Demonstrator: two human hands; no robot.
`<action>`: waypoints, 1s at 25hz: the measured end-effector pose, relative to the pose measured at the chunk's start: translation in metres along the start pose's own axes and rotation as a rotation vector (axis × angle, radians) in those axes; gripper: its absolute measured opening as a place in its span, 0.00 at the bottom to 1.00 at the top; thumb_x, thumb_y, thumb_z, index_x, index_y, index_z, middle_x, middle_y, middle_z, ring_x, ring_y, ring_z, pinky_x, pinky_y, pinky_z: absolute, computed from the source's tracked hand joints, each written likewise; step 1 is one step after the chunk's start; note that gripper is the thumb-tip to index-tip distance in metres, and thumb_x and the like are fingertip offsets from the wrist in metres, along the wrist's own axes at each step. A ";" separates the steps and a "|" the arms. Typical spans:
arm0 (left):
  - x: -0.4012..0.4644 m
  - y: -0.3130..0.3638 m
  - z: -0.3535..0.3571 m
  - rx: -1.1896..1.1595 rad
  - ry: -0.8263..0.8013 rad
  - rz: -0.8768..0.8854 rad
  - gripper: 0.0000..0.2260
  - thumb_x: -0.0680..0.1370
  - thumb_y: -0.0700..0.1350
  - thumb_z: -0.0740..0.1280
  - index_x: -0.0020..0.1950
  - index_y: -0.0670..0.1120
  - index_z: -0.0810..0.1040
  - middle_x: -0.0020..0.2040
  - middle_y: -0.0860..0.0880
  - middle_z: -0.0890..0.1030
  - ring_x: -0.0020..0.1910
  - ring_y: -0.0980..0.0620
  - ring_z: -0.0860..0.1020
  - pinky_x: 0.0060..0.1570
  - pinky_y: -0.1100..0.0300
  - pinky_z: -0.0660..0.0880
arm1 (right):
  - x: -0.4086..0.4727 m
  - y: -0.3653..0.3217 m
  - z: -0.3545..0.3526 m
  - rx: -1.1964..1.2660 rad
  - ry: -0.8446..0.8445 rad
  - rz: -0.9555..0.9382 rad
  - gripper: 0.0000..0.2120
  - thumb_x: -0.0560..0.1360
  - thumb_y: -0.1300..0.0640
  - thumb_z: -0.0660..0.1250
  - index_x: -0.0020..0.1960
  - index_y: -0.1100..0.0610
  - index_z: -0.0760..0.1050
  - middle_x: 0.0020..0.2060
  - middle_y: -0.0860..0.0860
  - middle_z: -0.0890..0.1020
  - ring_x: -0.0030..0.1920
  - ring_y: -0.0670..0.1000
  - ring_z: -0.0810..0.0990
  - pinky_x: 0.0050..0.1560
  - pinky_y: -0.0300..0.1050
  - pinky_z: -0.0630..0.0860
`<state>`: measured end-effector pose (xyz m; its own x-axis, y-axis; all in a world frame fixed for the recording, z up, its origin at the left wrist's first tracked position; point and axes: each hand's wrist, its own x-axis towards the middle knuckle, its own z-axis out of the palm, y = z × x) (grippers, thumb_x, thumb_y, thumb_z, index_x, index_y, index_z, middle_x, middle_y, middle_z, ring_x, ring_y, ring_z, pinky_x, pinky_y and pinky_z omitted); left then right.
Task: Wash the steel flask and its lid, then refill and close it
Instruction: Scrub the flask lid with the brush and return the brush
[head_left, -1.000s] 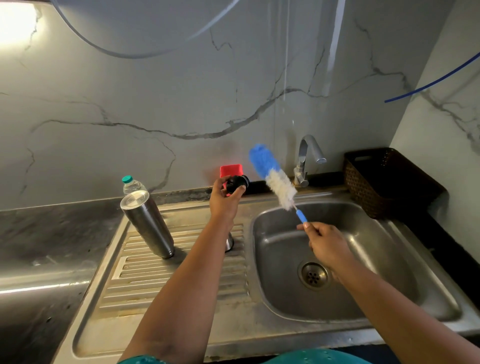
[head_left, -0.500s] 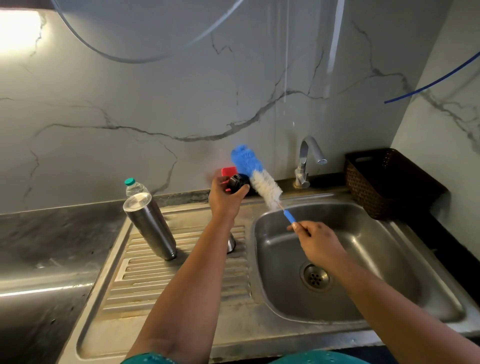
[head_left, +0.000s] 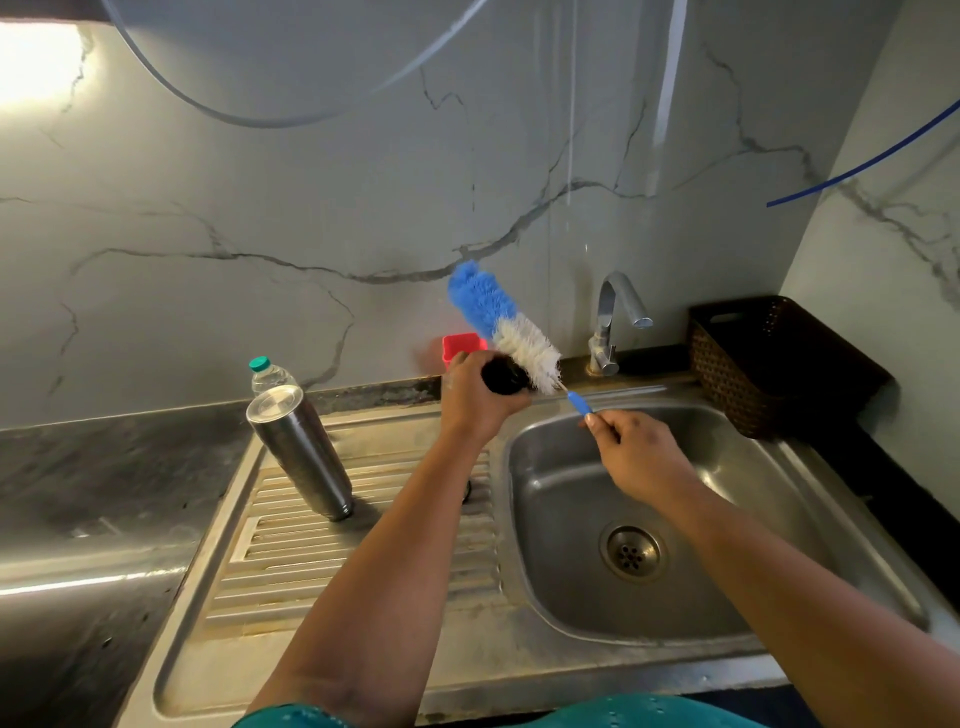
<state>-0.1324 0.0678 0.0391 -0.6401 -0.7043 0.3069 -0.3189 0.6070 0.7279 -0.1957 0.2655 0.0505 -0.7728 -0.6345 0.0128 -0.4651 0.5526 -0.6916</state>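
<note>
Over the sink (head_left: 779, 571), left hand (head_left: 475, 400) grips black lid (head_left: 504, 375) (brush (head_left: 511, 332) touching).

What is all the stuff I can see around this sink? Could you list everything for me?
steel flask: one, silver, upside down on the draining board
lid: one, black, in the left hand
bottle brush: one, blue and white, bristles against the lid
plastic bottle: one, clear with green cap, behind the flask
red container: one, by the wall
tap: one, chrome, behind the basin
sink: one, steel
basket: one, dark brown, right of the tap
left hand: grips the lid
right hand: holds the brush handle
</note>
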 end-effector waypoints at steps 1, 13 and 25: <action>0.004 -0.001 -0.005 -0.017 0.035 -0.049 0.22 0.64 0.48 0.80 0.55 0.47 0.79 0.51 0.52 0.73 0.51 0.52 0.73 0.50 0.60 0.69 | -0.004 0.002 0.001 -0.012 -0.016 -0.012 0.15 0.82 0.50 0.55 0.61 0.54 0.76 0.38 0.47 0.76 0.33 0.44 0.73 0.30 0.35 0.66; 0.012 -0.017 -0.001 -0.148 0.089 -0.166 0.24 0.62 0.53 0.80 0.56 0.53 0.79 0.53 0.53 0.80 0.53 0.52 0.78 0.56 0.49 0.78 | -0.006 0.014 0.005 -0.023 -0.026 -0.027 0.15 0.82 0.51 0.56 0.61 0.55 0.77 0.37 0.47 0.75 0.32 0.43 0.71 0.28 0.31 0.65; -0.010 -0.005 0.010 -0.427 -0.041 -0.203 0.26 0.69 0.52 0.79 0.60 0.48 0.70 0.53 0.51 0.79 0.48 0.57 0.79 0.42 0.68 0.74 | 0.002 0.012 0.004 0.491 -0.067 0.246 0.13 0.81 0.48 0.57 0.55 0.51 0.78 0.29 0.50 0.70 0.27 0.45 0.65 0.24 0.38 0.62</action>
<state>-0.1311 0.0757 0.0257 -0.6246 -0.7725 0.1145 -0.1297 0.2472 0.9603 -0.2011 0.2689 0.0390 -0.7966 -0.5604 -0.2265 -0.0060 0.3821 -0.9241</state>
